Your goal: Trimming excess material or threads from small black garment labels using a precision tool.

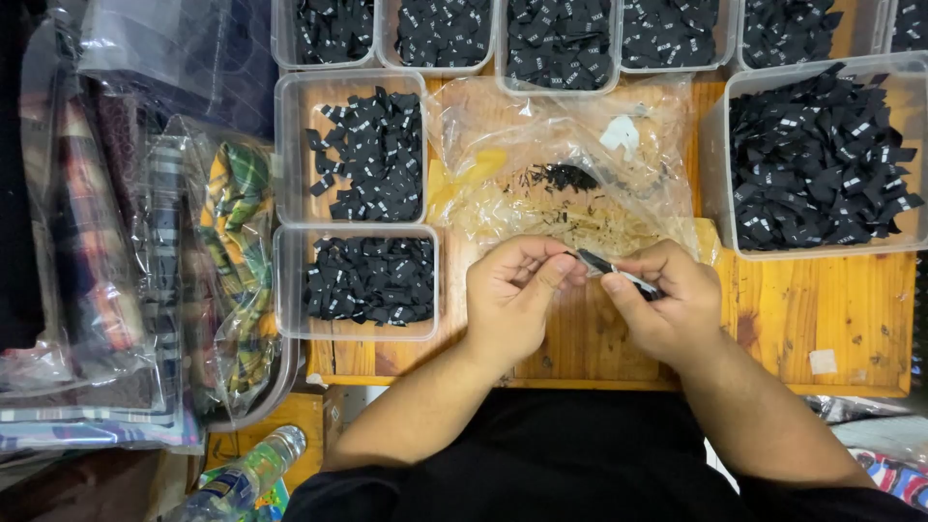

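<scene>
Clear plastic bins (358, 282) of black fabric labels sit on the wooden desk (822, 319). Bagged plaid fabrics (227, 261) lie left; a plastic bottle (246, 476) lies below.

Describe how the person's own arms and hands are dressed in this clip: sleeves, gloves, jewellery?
Both forearms are bare, with no sleeve reaching them. The left hand and right hand wear no gloves, and no ring, watch or bracelet shows. Dark black clothing covers the body at the bottom edge.

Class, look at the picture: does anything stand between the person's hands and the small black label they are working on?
Nothing visible does. The left hand and right hand both pinch the black label directly above the wooden table.
</scene>
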